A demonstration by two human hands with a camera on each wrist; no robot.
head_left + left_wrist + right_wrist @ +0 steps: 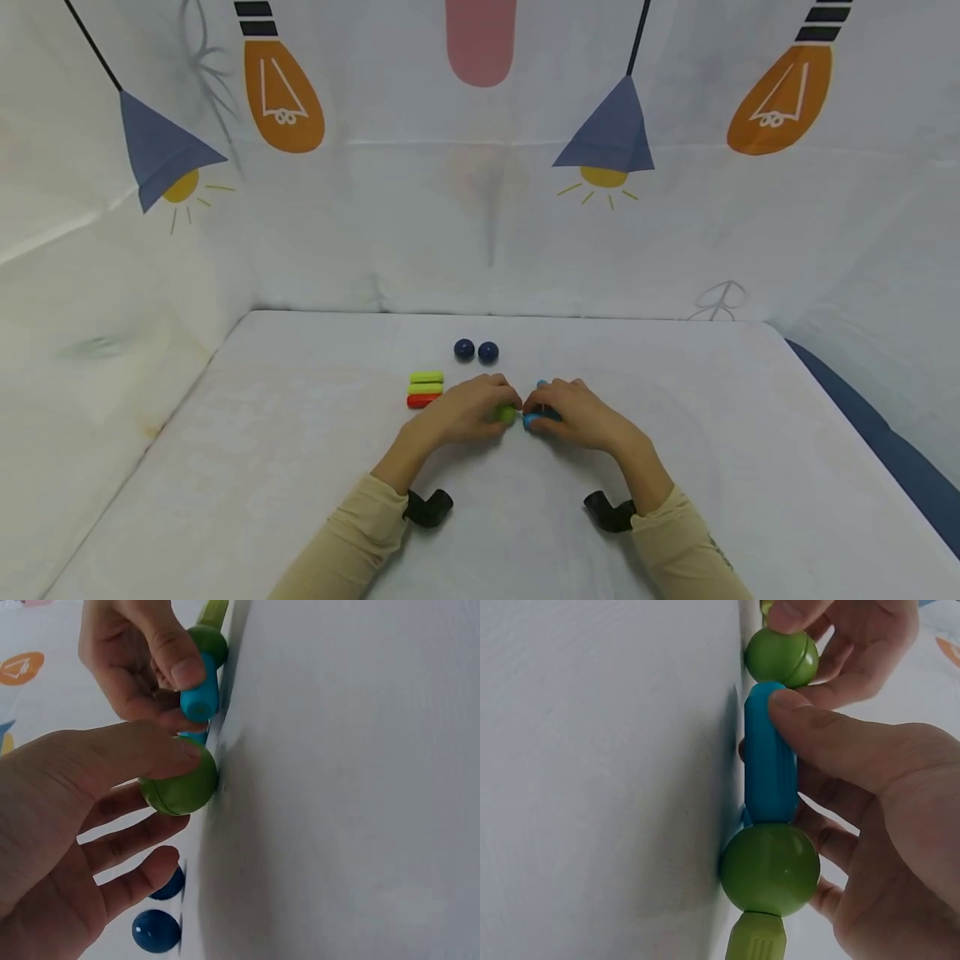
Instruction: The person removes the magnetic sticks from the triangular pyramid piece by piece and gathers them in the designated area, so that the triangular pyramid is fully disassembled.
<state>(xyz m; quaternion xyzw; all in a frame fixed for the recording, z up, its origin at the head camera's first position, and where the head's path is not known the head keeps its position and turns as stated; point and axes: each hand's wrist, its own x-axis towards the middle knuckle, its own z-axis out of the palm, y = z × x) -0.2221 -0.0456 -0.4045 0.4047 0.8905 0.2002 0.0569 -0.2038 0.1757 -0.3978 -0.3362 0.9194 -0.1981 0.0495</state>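
My left hand (472,407) holds a green ball (180,786) between thumb and fingers, close over the white table. Facing it, my right hand (576,414) pinches a blue rod (771,761) by the end nearer the left hand. The rod's other end meets a second green ball (771,870), and a yellow-green rod (756,937) extends from that ball. The blue rod's pinched end points toward the left hand's ball, near it. Another blue piece (196,737) shows partly behind the fingers in the left wrist view.
Two dark blue balls (476,351) sit farther back on the table (675,500). Left of my left hand lie two yellow-green rods (426,383) and a red rod (422,401). Black wrist mounts (429,508) hang at both cuffs. A printed white cloth (420,225) stands behind the table.
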